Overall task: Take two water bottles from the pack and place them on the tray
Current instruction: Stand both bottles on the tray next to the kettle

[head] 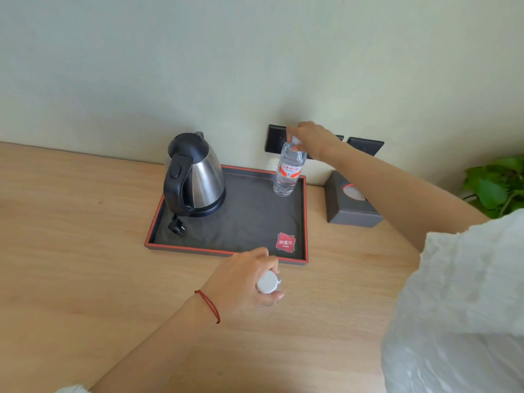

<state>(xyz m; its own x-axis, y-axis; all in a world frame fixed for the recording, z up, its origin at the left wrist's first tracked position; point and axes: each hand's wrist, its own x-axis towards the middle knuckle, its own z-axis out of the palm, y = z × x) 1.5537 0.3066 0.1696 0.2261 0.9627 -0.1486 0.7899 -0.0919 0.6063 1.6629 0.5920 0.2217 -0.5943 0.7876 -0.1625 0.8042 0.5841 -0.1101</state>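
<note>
Right hand (313,140) grips first bottle (287,171) by its neck on tray (303,222) — left hand (246,279) clenched round second bottle (268,282)

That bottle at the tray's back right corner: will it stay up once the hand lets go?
Probably. The bottle looks full, so bottom-heavy, and stands upright on the flat tray. It is tall and narrow, so the right hand could tip it on release.

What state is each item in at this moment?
Clear plastic water bottle with red label: upright in tray's far right corner, right hand gripping its neck.
Second bottle, white cap: held in left hand, near tray.
Steel electric kettle: lid closed, unplugged.
Red-rimmed grey tray: on table.
</note>
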